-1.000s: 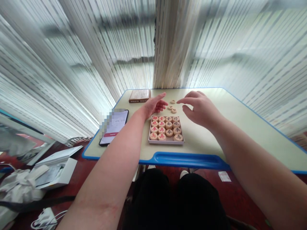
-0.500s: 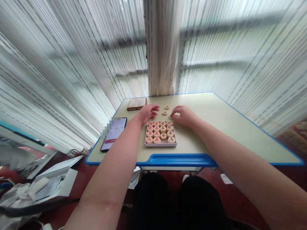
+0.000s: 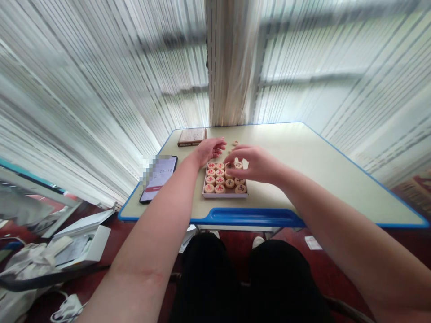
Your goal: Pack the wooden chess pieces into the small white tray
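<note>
A shallow open box (image 3: pixel 225 196) holds rows of round wooden Chinese chess pieces (image 3: pixel 220 180) with red and black characters. One slot in its front row, third from the left, has no piece. My right hand (image 3: pixel 256 164) is over the box's back right part, thumb and fingers closed around a chess piece (image 3: pixel 230 166) partly hidden and shaded by them. Beyond the box's back left corner, my left hand (image 3: pixel 211 150) rests near the table with fingers loosely apart and nothing in them. Behind my right hand, loose pieces (image 3: pixel 235 143) lie on the table, partly covered.
A brown box lid (image 3: pixel 191 137) lies at the back left of the blue-edged table (image 3: pixel 319 179). At the left stands a phone (image 3: pixel 158 179) showing a timer. A blue groove (image 3: pixel 252 217) runs along the front edge. Curtains (image 3: pixel 232 67) hang behind.
My right hand has moved left and toward me, from the table behind the box to above its pieces. My left hand has barely moved. The view has shifted slightly.
</note>
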A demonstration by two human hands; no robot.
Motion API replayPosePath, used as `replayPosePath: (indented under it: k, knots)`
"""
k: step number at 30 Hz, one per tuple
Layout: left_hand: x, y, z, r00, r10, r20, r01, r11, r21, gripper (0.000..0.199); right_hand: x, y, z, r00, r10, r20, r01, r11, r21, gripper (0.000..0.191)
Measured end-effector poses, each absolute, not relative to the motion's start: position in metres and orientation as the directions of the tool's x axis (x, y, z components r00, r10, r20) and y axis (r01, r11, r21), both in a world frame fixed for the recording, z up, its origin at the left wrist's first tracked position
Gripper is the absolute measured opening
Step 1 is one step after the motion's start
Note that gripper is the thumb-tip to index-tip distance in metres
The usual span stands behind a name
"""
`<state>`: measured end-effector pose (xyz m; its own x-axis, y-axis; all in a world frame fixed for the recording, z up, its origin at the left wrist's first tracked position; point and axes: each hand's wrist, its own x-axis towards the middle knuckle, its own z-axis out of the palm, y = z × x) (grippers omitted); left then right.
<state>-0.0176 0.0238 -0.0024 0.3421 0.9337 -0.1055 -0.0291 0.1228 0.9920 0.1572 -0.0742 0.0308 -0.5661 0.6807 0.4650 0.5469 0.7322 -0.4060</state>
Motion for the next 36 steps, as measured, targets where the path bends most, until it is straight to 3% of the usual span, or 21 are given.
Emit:
replayPosePath:
  k: [4, 11, 36]
  knots:
    - [-0.017, 0.023, -0.002, 0.331, 0.937, -0.115, -0.018, 0.128, 0.992, 0.024, 0.152, -0.085, 0.034, -0.701, 0.622, 0.348, 0.506, 0.778, -0.371, 0.012]
    - [-0.016, 0.027, -0.004, 0.334, 0.937, -0.101, -0.014, 0.112, 0.994, 0.026, 0.148, -0.082, 0.024, -0.698, 0.667, 0.260, 0.592, 0.742, -0.314, 0.012]
    - [-0.015, 0.018, 0.004, 0.307, 0.946, -0.107, 0.026, 0.104, 0.994, 0.036, 0.142, -0.084, 0.027, -0.631, 0.754, 0.183, 0.686, 0.653, -0.321, 0.015]
